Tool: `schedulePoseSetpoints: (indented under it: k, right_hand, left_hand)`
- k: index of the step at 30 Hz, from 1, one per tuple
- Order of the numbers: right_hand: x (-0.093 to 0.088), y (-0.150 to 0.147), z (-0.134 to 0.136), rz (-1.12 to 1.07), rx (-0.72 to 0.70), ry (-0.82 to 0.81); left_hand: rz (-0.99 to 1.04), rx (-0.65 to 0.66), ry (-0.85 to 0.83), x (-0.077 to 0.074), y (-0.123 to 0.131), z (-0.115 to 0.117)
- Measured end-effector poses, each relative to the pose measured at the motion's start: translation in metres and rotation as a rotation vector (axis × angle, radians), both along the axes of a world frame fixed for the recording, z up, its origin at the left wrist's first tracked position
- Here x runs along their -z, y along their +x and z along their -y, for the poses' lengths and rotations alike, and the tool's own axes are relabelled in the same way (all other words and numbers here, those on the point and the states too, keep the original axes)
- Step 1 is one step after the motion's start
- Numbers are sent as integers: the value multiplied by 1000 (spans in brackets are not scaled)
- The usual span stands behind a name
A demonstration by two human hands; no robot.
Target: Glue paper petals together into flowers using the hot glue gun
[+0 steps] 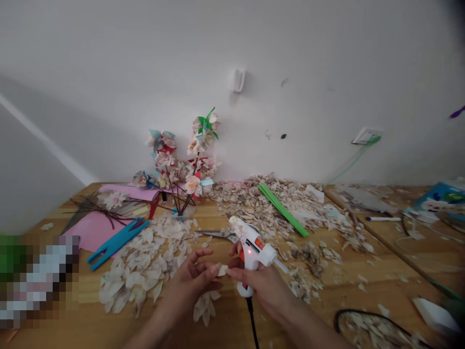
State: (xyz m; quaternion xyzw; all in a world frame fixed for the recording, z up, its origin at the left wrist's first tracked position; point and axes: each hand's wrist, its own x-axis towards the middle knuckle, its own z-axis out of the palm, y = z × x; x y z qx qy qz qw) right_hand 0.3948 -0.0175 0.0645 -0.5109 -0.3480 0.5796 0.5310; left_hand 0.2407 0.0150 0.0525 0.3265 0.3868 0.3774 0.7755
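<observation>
My left hand [196, 274] is closed, pinching a small pale petal [223, 270] between thumb and fingers. The thumb tip of my right hand [263, 283] meets the other edge of that petal. My right hand is also closed around the white hot glue gun [251, 245], whose red light glows and whose nozzle points up and away to the left. A clear glue stick [279, 264] sticks out of its back end. Just below my hands, a partly hidden petal cluster [205, 309] lies on the table. Scissors [218, 234] rest beyond the gun.
Loose petals [145, 261] spread at left, with a larger heap [247, 198] along the wall. Paper-flower branches [181, 169] stand at the back. A blue plastic tool [118, 243], pink sheets [92, 230], green strips [283, 210] and a pen [382, 219] lie around. The gun's black cord [252, 322] runs toward me.
</observation>
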Motion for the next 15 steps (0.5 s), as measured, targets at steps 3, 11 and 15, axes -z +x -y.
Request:
schedulePoseSetpoints:
  k: [3, 11, 15]
  right_hand:
    - [1, 1, 1, -57, -36, 20]
    - [0, -1, 2, -16, -22, 1]
    - [-1, 8, 0, 96, -45, 60]
  left_hand:
    - [40, 30, -30, -3, 1, 1]
    - [7, 18, -21, -5, -1, -1]
    - [-33, -80, -8, -5, -4, -7]
